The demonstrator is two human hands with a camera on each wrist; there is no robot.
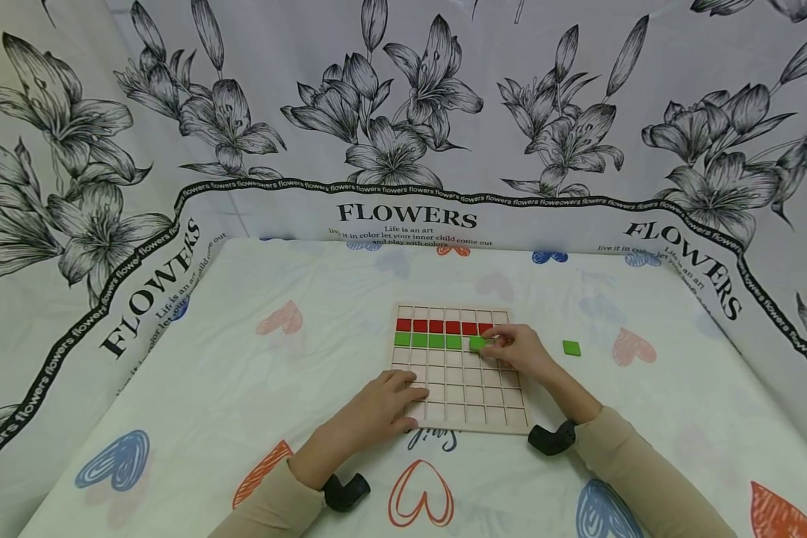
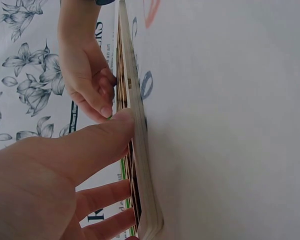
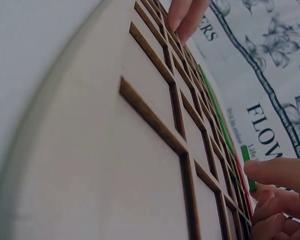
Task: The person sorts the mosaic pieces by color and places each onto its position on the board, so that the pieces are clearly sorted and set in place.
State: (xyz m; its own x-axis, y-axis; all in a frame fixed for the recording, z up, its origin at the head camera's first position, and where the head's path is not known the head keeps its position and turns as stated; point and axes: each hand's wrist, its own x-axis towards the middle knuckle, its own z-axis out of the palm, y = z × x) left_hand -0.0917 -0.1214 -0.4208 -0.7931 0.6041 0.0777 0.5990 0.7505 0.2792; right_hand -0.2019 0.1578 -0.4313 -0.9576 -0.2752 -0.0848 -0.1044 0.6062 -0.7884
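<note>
A wooden grid board [image 1: 455, 394] lies flat on the table. Red square tiles [image 1: 436, 326] fill most of one row near its far edge, and green square tiles [image 1: 420, 341] lie in the row below. My right hand [image 1: 519, 349] pinches a green tile [image 1: 476, 344] between thumb and fingers over the green row, right of the tiles there. In the right wrist view this green tile [image 3: 248, 169] stands tilted on edge. My left hand [image 1: 382, 403] rests on the board's near left part, fingers spread; in the left wrist view its thumb [image 2: 102, 142] lies against the board's edge.
One loose green tile [image 1: 571, 348] lies on the tablecloth [image 1: 336, 299] to the right of the board. A white cloth with flower prints [image 1: 403, 112] hangs behind the table. Black wrist devices [image 1: 347, 493] sit at both cuffs.
</note>
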